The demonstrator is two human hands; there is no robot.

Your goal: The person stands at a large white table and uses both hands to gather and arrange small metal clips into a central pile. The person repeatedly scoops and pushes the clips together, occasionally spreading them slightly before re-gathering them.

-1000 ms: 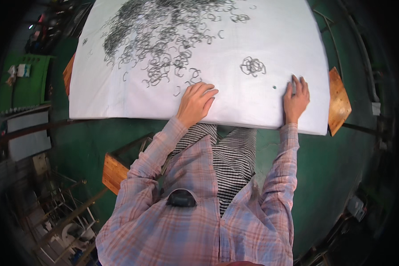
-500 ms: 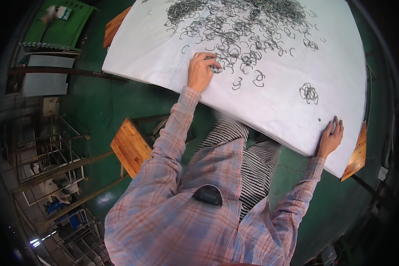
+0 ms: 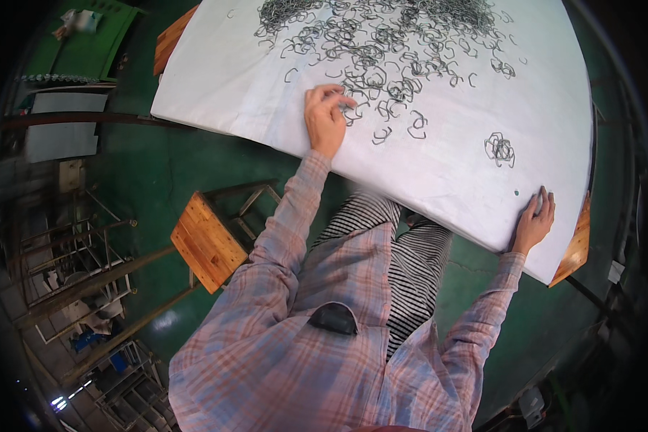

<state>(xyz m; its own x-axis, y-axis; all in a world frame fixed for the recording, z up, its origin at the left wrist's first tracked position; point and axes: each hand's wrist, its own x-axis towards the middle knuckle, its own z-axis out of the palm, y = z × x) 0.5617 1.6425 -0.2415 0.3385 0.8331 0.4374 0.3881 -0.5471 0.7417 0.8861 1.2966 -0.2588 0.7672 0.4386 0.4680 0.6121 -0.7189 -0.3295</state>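
Many small open C-shaped grey metal wire rings (image 3: 385,75) lie scattered over a white-covered table (image 3: 439,187). At the near left end of the scatter is my left hand (image 3: 326,121). Its fingers are bent and slightly blurred, with gaps between them, right beside a few rings (image 3: 353,115). I see no ring clearly held in it. My right hand (image 3: 534,222) rests on the white cover near the table's right corner, fingers stretched out and holding nothing. A small cluster of rings (image 3: 500,149) lies apart, beyond my right hand.
Denser heaps of rings (image 3: 461,14) cover the far part of the table. A wooden stool (image 3: 207,241) stands to my left, and wooden seats show at the table's far left (image 3: 173,43) and right (image 3: 574,252). Metal frames (image 3: 86,281) fill the left side of the green floor.
My left fingers have shifted slightly and uncurled a little beside the rings. My right hand stays on the table. The whole view has moved slightly.
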